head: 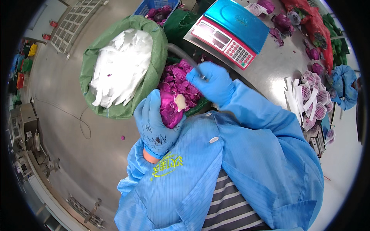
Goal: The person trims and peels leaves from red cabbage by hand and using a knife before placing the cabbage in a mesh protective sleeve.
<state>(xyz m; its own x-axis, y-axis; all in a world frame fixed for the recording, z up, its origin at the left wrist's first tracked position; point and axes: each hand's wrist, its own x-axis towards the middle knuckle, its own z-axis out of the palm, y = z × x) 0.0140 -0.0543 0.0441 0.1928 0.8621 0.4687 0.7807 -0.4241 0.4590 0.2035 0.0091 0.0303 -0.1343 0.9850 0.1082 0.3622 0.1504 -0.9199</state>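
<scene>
My left hand, in a blue glove with marks on its back, cups a red cabbage head close to my jacket. The cabbage's pale cut stem faces up and to the right. In my right hand, also gloved, is a knife with a blurred grey blade pointing up and left; the fist hides its handle. Blade and cabbage are apart. Below both hands, loose red cabbage leaves fill a green container, mostly hidden. A green woven sack of white foam strips stands on the left.
A weighing scale sits on the metal table. Further right lie net-sleeved cabbages, white foam strips and a red mesh bag. A blue crate holds cabbage pieces. Another person's blue sleeve shows far right.
</scene>
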